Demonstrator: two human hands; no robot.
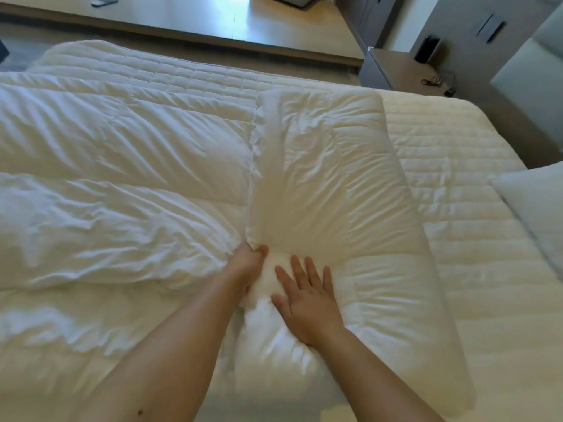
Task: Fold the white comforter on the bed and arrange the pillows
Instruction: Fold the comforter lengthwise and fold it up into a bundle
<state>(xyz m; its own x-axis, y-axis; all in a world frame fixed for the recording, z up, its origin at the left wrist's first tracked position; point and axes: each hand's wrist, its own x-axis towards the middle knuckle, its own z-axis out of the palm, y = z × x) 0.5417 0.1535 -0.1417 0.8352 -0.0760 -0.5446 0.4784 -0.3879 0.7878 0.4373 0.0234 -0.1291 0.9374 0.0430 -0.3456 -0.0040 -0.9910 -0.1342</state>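
The white comforter (122,166) lies rumpled over the left and middle of the bed, with one folded flap (329,178) turned over and running away from me down the middle. My left hand (246,266) is shut on the near edge of that flap, fingers tucked under the fabric. Just to its right, my right hand (304,296) lies flat with fingers spread, pressing down on the comforter. A white pillow (536,214) shows at the right edge of the bed, partly out of frame.
The quilted mattress pad (457,166) is bare on the right side of the bed. Beyond the bed are a wooden floor (213,16), a grey bedside table (405,68) with a dark object and cables, and grey cabinets (475,32).
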